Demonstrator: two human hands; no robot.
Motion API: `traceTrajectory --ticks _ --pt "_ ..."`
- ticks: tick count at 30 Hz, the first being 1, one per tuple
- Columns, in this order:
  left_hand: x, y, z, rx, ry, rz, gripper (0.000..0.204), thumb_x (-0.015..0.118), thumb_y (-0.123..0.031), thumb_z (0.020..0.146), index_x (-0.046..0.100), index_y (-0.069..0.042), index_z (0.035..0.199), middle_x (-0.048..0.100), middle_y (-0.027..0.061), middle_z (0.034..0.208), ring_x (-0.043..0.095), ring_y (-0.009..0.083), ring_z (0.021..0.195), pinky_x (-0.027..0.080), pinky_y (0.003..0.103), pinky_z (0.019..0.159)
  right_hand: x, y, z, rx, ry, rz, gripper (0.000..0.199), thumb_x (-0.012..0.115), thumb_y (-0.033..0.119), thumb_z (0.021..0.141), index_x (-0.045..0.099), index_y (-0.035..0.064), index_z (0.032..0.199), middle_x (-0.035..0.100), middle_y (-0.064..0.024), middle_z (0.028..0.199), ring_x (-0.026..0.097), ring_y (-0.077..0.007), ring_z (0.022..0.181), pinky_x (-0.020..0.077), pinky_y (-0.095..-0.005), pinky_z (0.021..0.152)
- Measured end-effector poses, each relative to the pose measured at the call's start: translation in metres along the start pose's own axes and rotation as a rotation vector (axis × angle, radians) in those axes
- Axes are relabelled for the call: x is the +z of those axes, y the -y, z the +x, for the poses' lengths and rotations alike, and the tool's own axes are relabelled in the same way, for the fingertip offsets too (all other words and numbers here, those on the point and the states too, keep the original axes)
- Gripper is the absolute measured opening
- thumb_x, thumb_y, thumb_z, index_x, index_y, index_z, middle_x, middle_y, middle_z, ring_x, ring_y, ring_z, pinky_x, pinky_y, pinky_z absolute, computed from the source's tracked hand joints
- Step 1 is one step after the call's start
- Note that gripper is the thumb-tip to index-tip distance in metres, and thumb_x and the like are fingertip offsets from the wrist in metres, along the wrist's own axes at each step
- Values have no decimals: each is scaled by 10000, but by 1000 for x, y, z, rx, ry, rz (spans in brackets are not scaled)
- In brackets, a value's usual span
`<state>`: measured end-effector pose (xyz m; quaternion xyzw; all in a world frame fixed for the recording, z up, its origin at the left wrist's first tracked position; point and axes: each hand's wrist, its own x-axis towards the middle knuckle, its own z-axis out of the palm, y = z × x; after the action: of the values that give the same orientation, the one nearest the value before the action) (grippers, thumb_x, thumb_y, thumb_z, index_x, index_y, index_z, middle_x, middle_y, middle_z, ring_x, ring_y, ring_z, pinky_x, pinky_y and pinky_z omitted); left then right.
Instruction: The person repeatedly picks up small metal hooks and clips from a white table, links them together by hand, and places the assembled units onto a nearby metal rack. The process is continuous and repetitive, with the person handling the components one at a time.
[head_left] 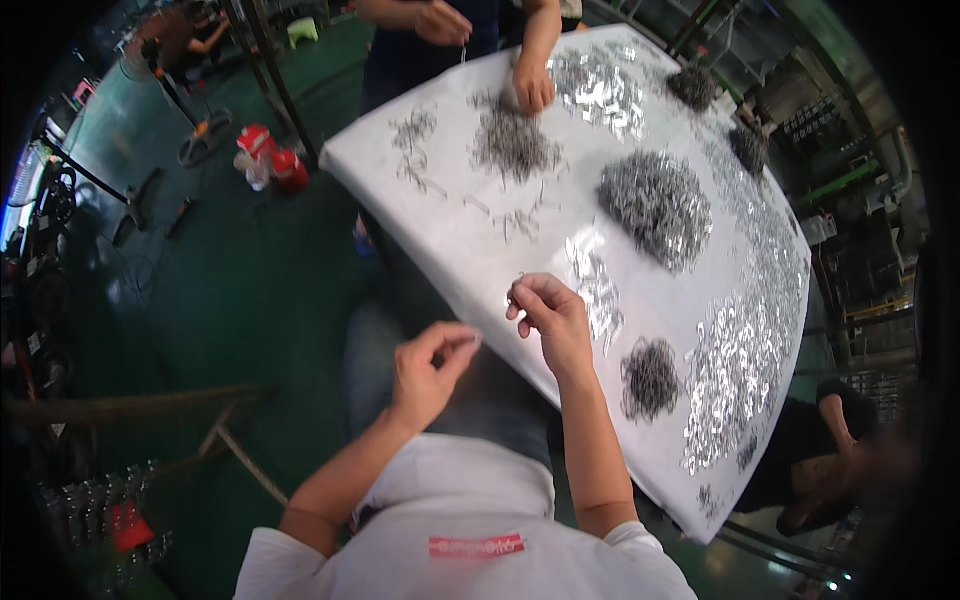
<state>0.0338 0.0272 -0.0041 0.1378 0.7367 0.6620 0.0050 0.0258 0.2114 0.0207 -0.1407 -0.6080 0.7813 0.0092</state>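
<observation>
My right hand [548, 310] hovers over the near edge of a white table [460, 245], its fingertips pinched on a small thin wire piece [517, 287]. Just off that edge, above my lap, my left hand [432, 366] has thumb and fingers pinched together; whether anything tiny is in them I cannot tell. A small dark pile of wire pieces [650, 378] lies right of my right wrist. Shiny flat metal pieces [598, 290] lie scattered just beyond my right hand.
Bigger wire heaps [657, 205] [515, 140] and a long band of shiny pieces [745, 340] cover the table. Another person's hand [532, 85] rests on its far end. Red-and-white containers [270, 155] stand on the green floor. A wooden frame [150, 405] is at my left.
</observation>
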Motion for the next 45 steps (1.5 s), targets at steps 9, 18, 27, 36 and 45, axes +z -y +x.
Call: traceTrajectory --ticks 9,18,27,36,45 --pt "1 -11 -8 37 -10 -10 155 675 32 818 689 -22 963 693 42 867 580 79 667 466 214 608 24 -10 -58 19 25 25 48 639 61 891 621 20 876 539 -9 983 525 -92 903 429 -233 786" --pt "5 -6 -5 123 -11 69 184 686 49 799 684 -29 966 686 52 850 606 115 666 481 228 599 25 -17 -56 -136 -18 -8 11 635 22 886 633 11 885 523 -30 1021 542 -105 898 447 -232 755" --pt "10 5 -1 155 10 35 284 685 51 794 652 -25 1067 682 90 928 674 155 801 507 270 631 22 -28 -56 -290 -67 -101 40 663 10 852 668 14 892 529 -44 1000 552 -123 865 454 -236 724" --pt "89 61 132 500 382 228 127 681 -89 791 702 -61 914 669 73 923 596 249 899 481 353 806 12 -24 -72 -345 -60 -323 57 689 45 828 689 37 884 548 -66 984 583 -176 882 473 -280 771" --pt "159 82 166 807 593 558 53 665 -145 773 654 -97 793 602 39 856 555 232 922 474 357 759 15 -26 -77 -284 -137 -310 58 714 39 801 706 48 858 537 -40 926 548 -148 847 452 -262 745"
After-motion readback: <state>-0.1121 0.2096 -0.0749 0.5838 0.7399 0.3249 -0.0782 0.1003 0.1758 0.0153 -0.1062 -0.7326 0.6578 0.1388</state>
